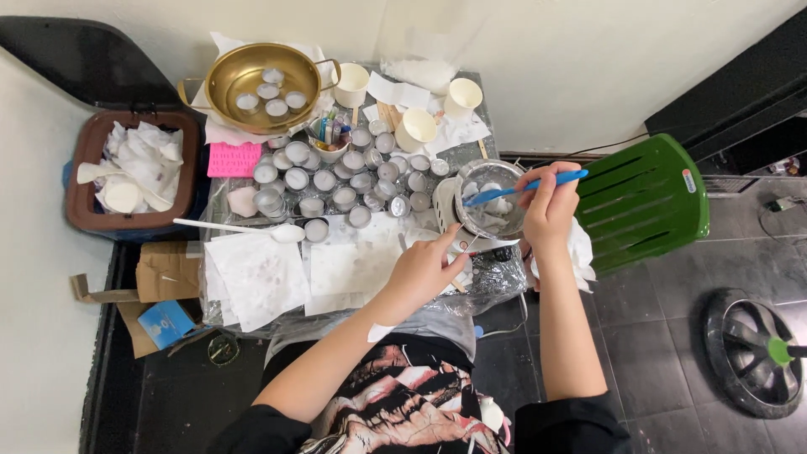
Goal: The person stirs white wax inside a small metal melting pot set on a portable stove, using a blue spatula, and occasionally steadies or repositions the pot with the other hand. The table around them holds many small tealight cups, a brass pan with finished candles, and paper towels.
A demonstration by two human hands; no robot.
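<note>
Plain off-white wall (538, 50) along the top, evenly lit, no window in view. Floor (664, 336) of dark grey square tiles with pale grout lines. Small low bench (487, 282) wrapped in clear plastic, pushed against the wall. Green slatted plastic chair (643, 202) just right of the bench. Black furniture edge (740, 92) at upper right, cables on the floor beneath it. Round black fan base with a green centre (752, 349) on the tiles at far right. Brown bin (80, 214) full of crumpled white paper left of the bench; black chair back (80, 55) behind it. Torn cardboard pieces (160, 273) and a blue box (166, 322) on the floor at lower left.
</note>
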